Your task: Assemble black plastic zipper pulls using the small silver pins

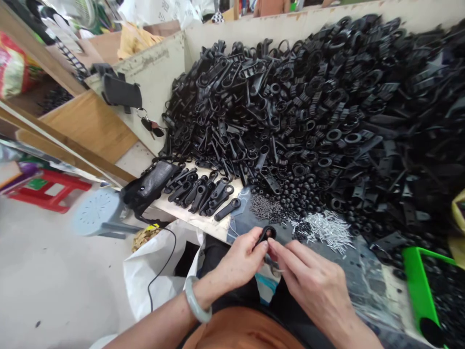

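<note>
Pinching a black ring-ended piece point(264, 230) between thumb and fingers of the left hand point(236, 261) at the worktable's point(366, 276) near edge, while pinching at its ring point(273, 231) with the fingertips of the right hand point(314, 274) (perhaps with something tiny between; too small to tell). Seemingly handling as light, stiff, slightly slick plastic, and best being gripped behind the ring. Offering no readable brand, only blurred, illegible print on a white sack point(174, 12) beyond the worktable's far left corner.

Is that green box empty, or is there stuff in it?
There's stuff in it: small black pieces lie inside the green box. I can't tell how deep they go.
</note>
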A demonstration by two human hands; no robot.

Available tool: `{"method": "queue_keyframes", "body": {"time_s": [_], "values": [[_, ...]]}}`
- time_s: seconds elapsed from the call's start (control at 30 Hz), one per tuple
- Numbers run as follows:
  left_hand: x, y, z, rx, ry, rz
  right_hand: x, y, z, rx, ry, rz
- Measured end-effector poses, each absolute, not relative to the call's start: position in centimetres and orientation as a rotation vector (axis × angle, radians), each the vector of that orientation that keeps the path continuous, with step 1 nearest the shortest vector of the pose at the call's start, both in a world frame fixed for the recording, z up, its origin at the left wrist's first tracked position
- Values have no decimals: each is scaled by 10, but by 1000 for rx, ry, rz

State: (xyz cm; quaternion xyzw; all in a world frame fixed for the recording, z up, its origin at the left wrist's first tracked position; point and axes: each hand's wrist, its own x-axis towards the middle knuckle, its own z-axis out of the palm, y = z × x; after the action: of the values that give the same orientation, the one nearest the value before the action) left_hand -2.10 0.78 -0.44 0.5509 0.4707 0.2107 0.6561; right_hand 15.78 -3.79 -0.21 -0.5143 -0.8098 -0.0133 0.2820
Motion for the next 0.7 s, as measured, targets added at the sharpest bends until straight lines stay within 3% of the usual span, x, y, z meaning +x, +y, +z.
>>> {"method": "queue_keyframes", "body": {"time_s": [0.13,0.33,0.7], "values": [[-20,8,-14,1221,1067,516,154,-33,-1,-1388,-2215,-129],[-18,11,-15,1060,966,537,170,-36,1,-1530,-2150,304],[-17,11,-16,999,946,542,169,-43,-9,-1473,-2054,458]]}}
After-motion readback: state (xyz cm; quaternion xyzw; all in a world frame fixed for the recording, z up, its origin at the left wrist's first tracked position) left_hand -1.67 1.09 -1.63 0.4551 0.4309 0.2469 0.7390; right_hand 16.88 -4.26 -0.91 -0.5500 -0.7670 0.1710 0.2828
